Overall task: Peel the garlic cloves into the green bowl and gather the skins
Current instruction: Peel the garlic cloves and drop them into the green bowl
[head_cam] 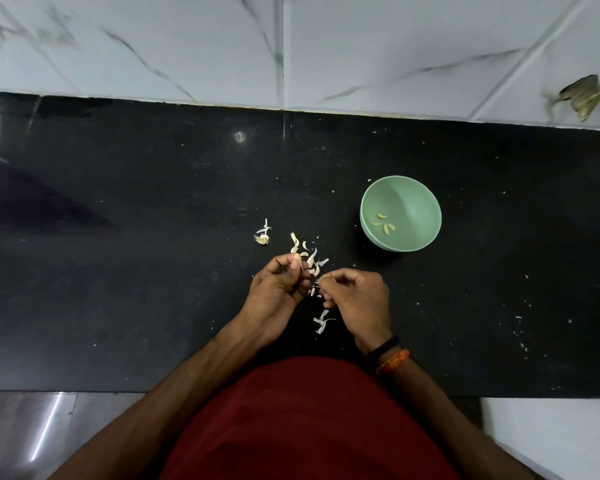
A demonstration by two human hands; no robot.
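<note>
Black counter (136, 271). Left hand (278, 289) pinches a clove (297, 258); right hand (355, 296) pinches skin. I fear flakes scattering toward green bowl (416, 237), two o'clock.

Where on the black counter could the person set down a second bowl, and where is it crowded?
Bare stretches lie left of the root scrap, and between the green bowl and the tiled wall. It is crowded with garlic skins around the left hand and right hand.

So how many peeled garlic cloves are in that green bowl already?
4, clustered at the bottom-left of the green bowl: cloves. Overlap may hide another.
</note>
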